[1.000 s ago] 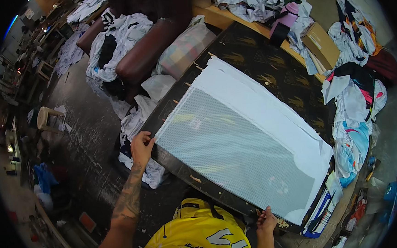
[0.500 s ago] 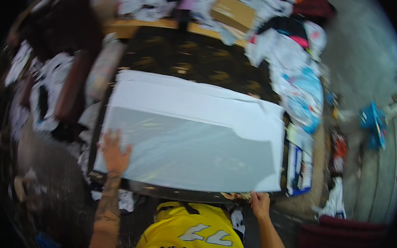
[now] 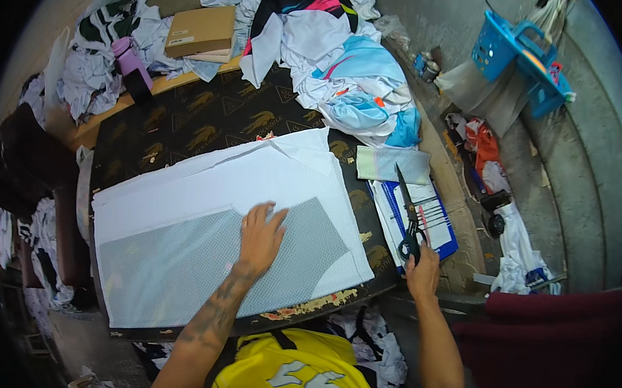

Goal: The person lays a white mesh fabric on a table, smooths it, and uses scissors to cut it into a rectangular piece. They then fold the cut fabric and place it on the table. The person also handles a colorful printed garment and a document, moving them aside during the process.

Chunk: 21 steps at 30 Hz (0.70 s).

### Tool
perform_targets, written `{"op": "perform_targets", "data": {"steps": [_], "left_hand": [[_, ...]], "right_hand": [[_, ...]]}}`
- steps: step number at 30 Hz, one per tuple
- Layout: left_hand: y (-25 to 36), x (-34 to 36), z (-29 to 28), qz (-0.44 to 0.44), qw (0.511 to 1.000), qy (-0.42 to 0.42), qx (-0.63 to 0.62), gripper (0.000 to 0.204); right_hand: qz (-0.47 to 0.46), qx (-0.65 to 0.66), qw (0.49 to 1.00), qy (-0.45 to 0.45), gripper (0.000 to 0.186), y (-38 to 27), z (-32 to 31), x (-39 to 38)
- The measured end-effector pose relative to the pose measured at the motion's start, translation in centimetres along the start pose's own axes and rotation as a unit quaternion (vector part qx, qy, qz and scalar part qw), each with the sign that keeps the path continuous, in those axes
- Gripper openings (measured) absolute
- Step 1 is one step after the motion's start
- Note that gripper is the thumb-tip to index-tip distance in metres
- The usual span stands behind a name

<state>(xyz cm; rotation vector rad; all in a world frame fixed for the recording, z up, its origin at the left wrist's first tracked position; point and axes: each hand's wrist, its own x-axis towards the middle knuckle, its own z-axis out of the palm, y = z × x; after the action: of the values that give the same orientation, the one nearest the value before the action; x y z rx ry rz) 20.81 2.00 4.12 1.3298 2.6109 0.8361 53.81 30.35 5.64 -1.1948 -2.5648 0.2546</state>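
My left hand [image 3: 260, 236] rests open, fingers spread, on a layered white fabric sheet [image 3: 204, 181] with a grey mesh pattern piece [image 3: 162, 263] over its lower part. Both lie on a dark board [image 3: 168, 126]. At the board's right side, my right hand [image 3: 421, 272] has its fingers closed on the handles of black scissors [image 3: 411, 241], whose long blades point away from me over a blue-edged pad of papers or tools [image 3: 445, 236]. A folded strip of pale fabric [image 3: 392, 164] lies just beyond them.
Garment piles [image 3: 349, 67], a cardboard box [image 3: 200, 28] and a pink bottle [image 3: 126, 58] lie along the back. A brown armchair [image 3: 17, 166] stands left. Hanging blue baskets [image 3: 498, 48] and curved concrete steps [image 3: 584, 206] are right; maroon upholstery [image 3: 530, 353] is lower right.
My view has turned rightward. My left hand has moved from the sheet's left edge toward its middle; my right hand has moved from the near edge up and right onto the scissors.
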Motion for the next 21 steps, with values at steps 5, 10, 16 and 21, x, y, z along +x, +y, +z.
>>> {"op": "perform_targets", "data": {"steps": [5,10,16,21], "left_hand": [[-2.5,13.8,3.8,-0.024,0.996,-0.057,0.060,0.025],[2.7,13.5,3.4,-0.044,0.992,-0.083,-0.085,0.015],[11.4,-3.3,1.9,0.048,0.961,-0.266,-0.052,0.033],[10.2,-7.1,4.3,0.059,0.977,-0.155,-0.136,0.021]], "right_hand": [[0.048,0.032,0.989,-0.134,0.045,-0.4,-1.3,4.4],[0.090,0.140,0.959,-0.228,0.032,2.9,-4.3,6.6],[0.135,0.370,0.865,-0.312,0.052,5.0,-10.2,-6.3],[0.193,0.379,0.758,-0.495,0.044,5.0,-13.1,-20.1]]}}
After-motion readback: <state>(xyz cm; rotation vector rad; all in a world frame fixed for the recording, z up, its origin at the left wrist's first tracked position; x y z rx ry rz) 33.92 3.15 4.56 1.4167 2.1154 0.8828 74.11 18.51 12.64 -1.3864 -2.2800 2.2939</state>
